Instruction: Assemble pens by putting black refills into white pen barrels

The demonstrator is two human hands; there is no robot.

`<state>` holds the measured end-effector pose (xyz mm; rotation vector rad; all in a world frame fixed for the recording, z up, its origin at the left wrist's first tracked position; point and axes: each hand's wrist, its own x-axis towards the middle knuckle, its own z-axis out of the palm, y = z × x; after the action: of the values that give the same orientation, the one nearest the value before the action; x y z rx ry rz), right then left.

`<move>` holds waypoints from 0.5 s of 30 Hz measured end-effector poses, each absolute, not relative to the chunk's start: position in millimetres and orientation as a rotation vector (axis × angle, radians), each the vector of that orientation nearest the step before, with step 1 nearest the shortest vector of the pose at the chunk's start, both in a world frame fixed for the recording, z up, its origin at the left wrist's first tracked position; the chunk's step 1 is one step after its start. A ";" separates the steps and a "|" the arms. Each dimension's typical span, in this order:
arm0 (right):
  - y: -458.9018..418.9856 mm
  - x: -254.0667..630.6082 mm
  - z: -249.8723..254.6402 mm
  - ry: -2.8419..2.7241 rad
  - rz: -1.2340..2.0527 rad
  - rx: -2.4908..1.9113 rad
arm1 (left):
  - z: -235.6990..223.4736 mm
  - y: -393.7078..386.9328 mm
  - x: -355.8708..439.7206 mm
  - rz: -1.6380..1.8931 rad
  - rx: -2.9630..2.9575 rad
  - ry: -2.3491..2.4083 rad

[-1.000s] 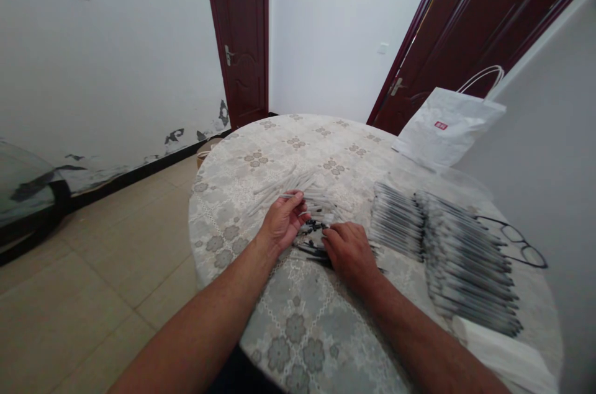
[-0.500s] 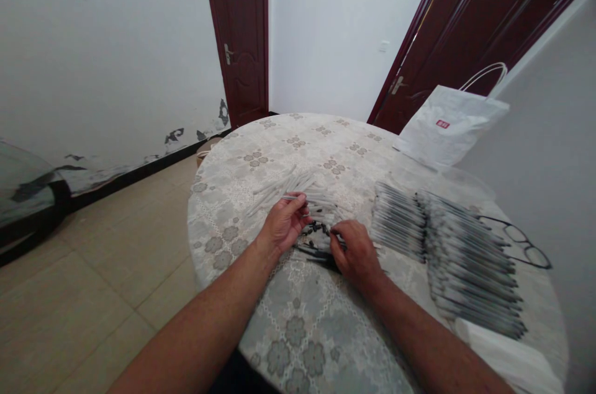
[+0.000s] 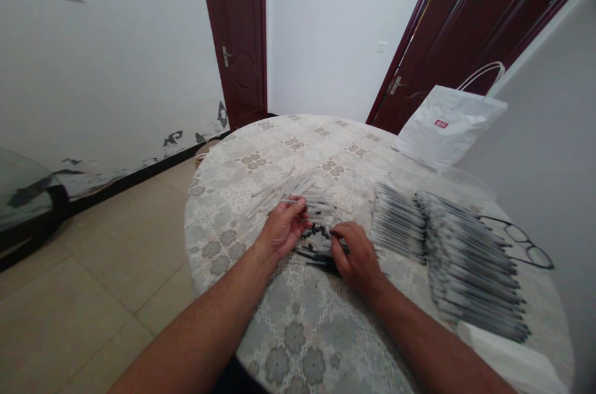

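Observation:
My left hand (image 3: 285, 223) is closed, thumb over fingers, around a thin pale tube that looks like a pen barrel (image 3: 289, 201). Just to its right, my right hand (image 3: 356, 251) is closed in a pinch low over the table; what its fingertips hold is too small and dark to make out. Between the two hands lie several small black pieces (image 3: 317, 231), like pen caps. Slim black rods (image 3: 316, 255) lie nearer to me, partly under my right hand. Beyond my left hand spreads a loose heap of pale tubes (image 3: 298, 183).
A round table with a flowered cloth (image 3: 295, 338) bears everything. At right lie a smaller row of pens (image 3: 398, 220) and a larger stack of pens (image 3: 475, 270), beside eyeglasses (image 3: 535, 254). A white paper bag (image 3: 449, 127) stands at the far right; a white packet (image 3: 507, 357) lies near.
The view has shifted slightly. Both hands stay nearly in place, my right hand's fingers moving a little by the black pieces. The left hand keeps its hold on the pale tube.

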<state>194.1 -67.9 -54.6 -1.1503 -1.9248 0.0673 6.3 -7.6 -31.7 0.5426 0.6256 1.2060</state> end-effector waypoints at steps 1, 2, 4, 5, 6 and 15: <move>-67.7 194.3 -54.4 -1.871 0.103 -1.171 | -31.1 -8.2 6.7 1.200 0.544 0.630; -67.2 194.8 -54.3 -1.808 0.141 -1.199 | -30.7 -8.8 7.3 1.190 0.550 0.631; -65.1 197.4 -54.7 -1.673 0.212 -1.264 | -30.3 -10.3 9.0 1.165 0.572 0.627; -63.7 199.2 -55.2 -1.612 0.248 -1.292 | -30.3 -11.1 10.0 1.149 0.586 0.627; -62.2 201.3 -55.9 -1.559 0.281 -1.312 | -30.6 -11.9 11.0 1.133 0.601 0.631; -59.0 206.5 -62.5 -1.420 0.440 -1.215 | -33.9 -13.4 14.6 1.099 0.673 0.695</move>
<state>206.5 -59.0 -62.5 -1.2145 -1.4204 0.4400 14.6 -13.4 -33.9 0.6727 0.6952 1.0985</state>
